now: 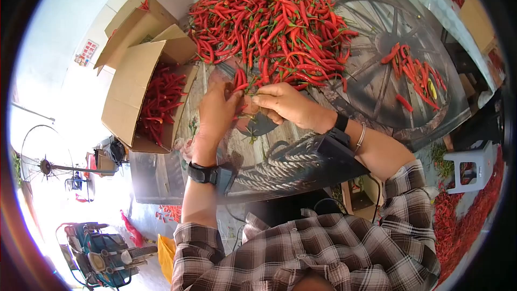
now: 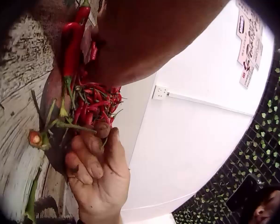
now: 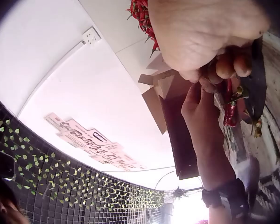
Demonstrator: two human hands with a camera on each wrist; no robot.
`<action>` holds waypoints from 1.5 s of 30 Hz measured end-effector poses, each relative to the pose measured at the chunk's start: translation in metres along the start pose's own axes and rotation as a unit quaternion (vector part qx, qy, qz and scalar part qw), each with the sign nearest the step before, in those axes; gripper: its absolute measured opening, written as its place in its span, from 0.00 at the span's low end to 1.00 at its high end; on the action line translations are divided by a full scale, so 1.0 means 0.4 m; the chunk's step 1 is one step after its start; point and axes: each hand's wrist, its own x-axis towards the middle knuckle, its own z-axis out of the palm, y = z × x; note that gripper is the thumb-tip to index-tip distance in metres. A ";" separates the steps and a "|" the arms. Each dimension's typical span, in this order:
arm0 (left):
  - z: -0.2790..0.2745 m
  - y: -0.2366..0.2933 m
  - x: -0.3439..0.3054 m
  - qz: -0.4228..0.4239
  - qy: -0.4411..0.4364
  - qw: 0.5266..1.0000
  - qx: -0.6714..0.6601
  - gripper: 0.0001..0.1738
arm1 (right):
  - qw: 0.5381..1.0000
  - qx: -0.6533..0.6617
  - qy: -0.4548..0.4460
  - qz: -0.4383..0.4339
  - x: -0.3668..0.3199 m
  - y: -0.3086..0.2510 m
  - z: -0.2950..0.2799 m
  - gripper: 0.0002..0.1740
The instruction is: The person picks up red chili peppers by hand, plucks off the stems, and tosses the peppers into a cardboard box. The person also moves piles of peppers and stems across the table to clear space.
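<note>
My left hand (image 1: 215, 109) grips a few red chillies (image 1: 240, 80) over the front part of the table, just short of the big pile. Close on its right, my right hand (image 1: 292, 105) has thumb and forefinger pinched together at the chillies' stem end. The left wrist view shows the held chillies (image 2: 73, 49) hanging with green stems downward, and the right hand's fingertips (image 2: 102, 128) on a thin green stem (image 2: 77, 126). That hand's other fingers are curled in. Loose green stem pieces (image 1: 252, 136) lie on the tabletop below the hands.
A large chilli pile (image 1: 280, 27) covers the back of the table (image 1: 371, 83). An open cardboard box (image 1: 129, 94) with chillies stands at left. A smaller chilli group (image 1: 417, 75) lies at right. A grey stool (image 1: 469, 167) and more chillies (image 1: 452, 226) are on the floor.
</note>
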 end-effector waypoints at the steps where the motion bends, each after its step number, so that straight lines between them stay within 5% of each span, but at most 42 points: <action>1: 0.002 0.005 -0.001 -0.027 -0.025 0.999 -0.032 0.15 | 1.000 0.002 0.001 0.001 0.001 0.004 -0.002 0.13; 9: 0.017 0.006 0.005 -0.046 -0.073 0.996 -0.022 0.15 | 1.000 -0.012 0.008 0.006 0.000 -0.004 0.004 0.14; 15: -0.004 -0.031 0.007 -0.096 -0.030 0.965 -0.244 0.15 | 1.000 0.009 0.009 0.012 0.003 -0.001 0.000 0.15; 18: -0.046 -0.064 0.017 -0.222 -0.056 0.837 -0.497 0.10 | 1.000 -0.001 0.018 0.008 0.001 -0.011 0.003 0.17; 19: -0.059 -0.099 0.021 -0.227 -0.043 0.837 -0.496 0.10 | 1.000 -0.004 0.005 0.010 0.003 -0.015 0.005 0.17; 23: -0.112 -0.255 0.049 -0.102 0.114 0.497 -0.854 0.09 | 0.999 -0.019 0.012 0.029 0.000 -0.015 0.006 0.17; 25: -0.144 -0.253 0.045 -0.249 0.233 0.392 -0.854 0.12 | 0.998 -0.033 0.021 0.039 -0.001 -0.018 0.006 0.17; 26: -0.133 -0.250 0.050 -0.249 0.230 0.391 -0.856 0.12 | 0.998 -0.034 0.025 0.039 -0.001 -0.019 0.004 0.17; 28: -0.103 -0.233 0.050 -0.256 0.137 0.563 -0.774 0.15 | 0.999 -0.031 0.016 0.034 0.002 -0.015 0.002 0.17; 29: -0.081 -0.223 0.043 -0.257 0.140 0.560 -0.775 0.15 | 0.999 -0.033 0.014 0.037 0.001 -0.016 0.003 0.17; 31: -0.067 -0.125 0.032 -0.189 0.105 0.797 -0.564 0.15 | 0.999 -0.032 0.020 0.032 -0.001 -0.020 0.006 0.16; 32: -0.039 -0.142 0.031 -0.179 0.069 0.854 -0.483 0.16 | 0.999 -0.034 0.020 0.031 0.003 -0.020 0.006 0.16; 33: -0.031 -0.128 0.028 -0.177 0.068 0.854 -0.485 0.16 | 0.999 -0.039 0.016 0.030 0.005 -0.017 0.003 0.16; 35: -0.004 -0.098 0.011 -0.054 -0.003 0.987 -0.153 0.14 | 0.998 -0.045 0.017 0.031 0.002 -0.012 -0.001 0.16; 45: -0.009 -0.030 0.040 -0.098 -0.027 0.962 -0.252 0.12 | 0.999 -0.039 0.003 0.024 -0.003 -0.012 0.000 0.15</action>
